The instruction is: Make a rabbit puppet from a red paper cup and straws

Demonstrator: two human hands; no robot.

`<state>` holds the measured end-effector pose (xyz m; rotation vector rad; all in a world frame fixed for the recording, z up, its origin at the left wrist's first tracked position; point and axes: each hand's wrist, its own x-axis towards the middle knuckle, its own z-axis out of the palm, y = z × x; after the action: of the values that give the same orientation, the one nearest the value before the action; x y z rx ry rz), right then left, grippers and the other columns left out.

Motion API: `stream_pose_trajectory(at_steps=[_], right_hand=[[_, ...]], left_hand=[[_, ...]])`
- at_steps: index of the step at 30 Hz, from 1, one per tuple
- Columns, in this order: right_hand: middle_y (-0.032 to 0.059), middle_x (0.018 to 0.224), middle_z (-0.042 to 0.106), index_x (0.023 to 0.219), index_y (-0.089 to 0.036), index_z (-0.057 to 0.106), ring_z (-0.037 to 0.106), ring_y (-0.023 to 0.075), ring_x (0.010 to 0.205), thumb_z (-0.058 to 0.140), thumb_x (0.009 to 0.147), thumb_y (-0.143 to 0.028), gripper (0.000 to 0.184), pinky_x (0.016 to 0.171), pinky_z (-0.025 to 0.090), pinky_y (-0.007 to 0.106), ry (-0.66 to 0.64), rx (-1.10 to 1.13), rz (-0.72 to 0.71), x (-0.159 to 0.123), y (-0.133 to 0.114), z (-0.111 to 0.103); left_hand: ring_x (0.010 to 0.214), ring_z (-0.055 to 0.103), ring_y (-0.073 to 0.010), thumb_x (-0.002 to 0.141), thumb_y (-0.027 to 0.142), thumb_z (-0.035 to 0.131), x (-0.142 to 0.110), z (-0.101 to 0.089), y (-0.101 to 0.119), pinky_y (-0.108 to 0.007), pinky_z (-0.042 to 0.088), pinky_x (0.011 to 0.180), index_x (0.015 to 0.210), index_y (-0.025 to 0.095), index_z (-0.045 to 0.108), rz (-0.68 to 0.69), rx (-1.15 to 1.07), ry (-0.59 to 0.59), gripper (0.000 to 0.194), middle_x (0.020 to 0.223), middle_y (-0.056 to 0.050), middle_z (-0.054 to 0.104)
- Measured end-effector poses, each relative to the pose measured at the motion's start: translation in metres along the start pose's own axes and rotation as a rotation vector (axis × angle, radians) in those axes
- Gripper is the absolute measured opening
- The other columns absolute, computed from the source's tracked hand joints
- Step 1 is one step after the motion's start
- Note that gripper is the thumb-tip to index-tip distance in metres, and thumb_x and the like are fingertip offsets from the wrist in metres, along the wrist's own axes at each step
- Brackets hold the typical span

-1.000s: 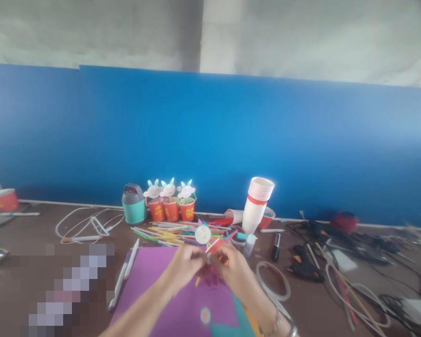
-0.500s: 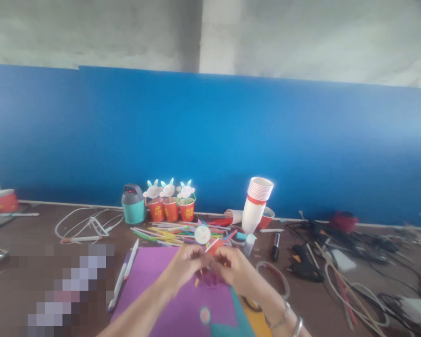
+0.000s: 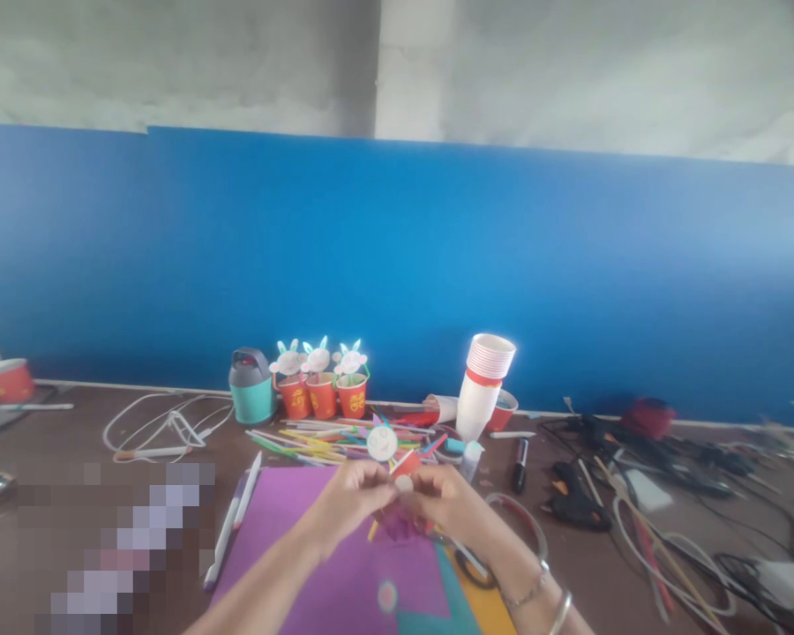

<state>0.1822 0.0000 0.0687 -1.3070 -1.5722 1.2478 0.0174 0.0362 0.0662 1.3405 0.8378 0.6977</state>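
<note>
My left hand [image 3: 363, 492] and my right hand [image 3: 442, 501] meet over a purple sheet [image 3: 284, 538], fingers pinched together. A small pale round paper disc [image 3: 404, 484] shows between their fingertips. Just beyond the fingers, a red paper cup [image 3: 407, 463] lies tilted beside a round white paper face [image 3: 382, 442] with drawn features. Below my hands are a dark purple piece [image 3: 397, 527], blurred, and a short yellow strip [image 3: 372, 531]. Closer to me, a small round pink-and-pale piece [image 3: 387, 596] rests on the purple sheet.
Three red cups with paper faces [image 3: 321, 395] stand by the blue partition [image 3: 397, 247], near a teal container [image 3: 251, 397]. Colourful pipe-cleaner-like sticks [image 3: 324, 441] spread behind my hands. A cup stack [image 3: 483, 388] stands right of them; scissors [image 3: 473, 569], a glue gun [image 3: 577, 498] and cables lie rightward.
The pale disc has come into view between my fingertips. My right hand has shifted slightly right, and the scissors beside its wrist show more.
</note>
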Motion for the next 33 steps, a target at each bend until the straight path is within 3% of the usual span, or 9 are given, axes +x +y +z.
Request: stream_pose_trajectory(at_steps=[2,5,7,13,19,33], right_hand=[[0.0001,0.058,0.060,0.066,-0.015,0.060,0.050,0.0117,0.050,0.064,0.075,-0.044,0.030,0.048,0.038,0.023,0.113,-0.073,-0.022,0.002,0.001,0.000],[0.0004,0.064,0.063,0.068,-0.017,0.061,0.053,0.0132,0.057,0.060,0.079,-0.034,0.021,0.053,0.038,0.023,0.385,-0.304,-0.140,0.001,0.001,0.004],[0.0011,0.068,0.065,0.070,-0.018,0.063,0.056,0.0145,0.061,0.055,0.082,-0.028,0.018,0.058,0.039,0.024,0.474,-0.450,-0.193,-0.001,0.000,0.010],[0.0036,0.075,0.068,0.072,-0.020,0.065,0.062,0.0186,0.073,0.048,0.085,-0.017,0.021,0.064,0.040,0.025,0.477,-0.680,-0.175,-0.010,-0.004,0.026],[0.0027,0.076,0.067,0.075,-0.020,0.065,0.062,0.0169,0.073,0.045,0.086,-0.015,0.023,0.065,0.040,0.023,0.398,-0.649,-0.203,-0.010,-0.005,0.023],[0.0013,0.070,0.064,0.070,-0.020,0.065,0.058,0.0155,0.066,0.048,0.084,-0.017,0.022,0.061,0.040,0.022,0.379,-0.538,-0.241,-0.006,-0.004,0.017]], left_hand=[[0.051,0.053,-0.0116,0.064,0.035,0.066,0.003,-0.003,-0.003,-0.023,0.041,0.054,0.062,0.014,0.059,0.043,0.043,0.051,0.023,0.055,0.001,0.058],[0.052,0.050,-0.0110,0.067,0.032,0.060,0.009,-0.005,-0.010,-0.023,0.038,0.054,0.060,0.014,0.060,0.121,0.132,0.132,0.020,0.053,0.002,0.056],[0.050,0.048,-0.0109,0.067,0.031,0.057,0.012,-0.005,-0.014,-0.022,0.035,0.051,0.057,0.015,0.058,0.150,0.174,0.160,0.019,0.050,0.003,0.053],[0.046,0.049,-0.0113,0.073,0.027,0.050,0.005,0.004,-0.017,-0.021,0.032,0.047,0.053,0.017,0.055,0.194,0.252,0.212,0.023,0.046,0.004,0.055],[0.048,0.055,-0.0135,0.081,0.029,0.046,-0.006,0.012,-0.011,-0.020,0.033,0.048,0.052,0.019,0.052,0.236,0.442,0.272,0.031,0.048,0.002,0.061],[0.048,0.053,-0.0141,0.081,0.032,0.046,-0.006,0.014,-0.011,-0.021,0.033,0.047,0.055,0.018,0.052,0.227,0.426,0.267,0.030,0.049,0.001,0.058]])
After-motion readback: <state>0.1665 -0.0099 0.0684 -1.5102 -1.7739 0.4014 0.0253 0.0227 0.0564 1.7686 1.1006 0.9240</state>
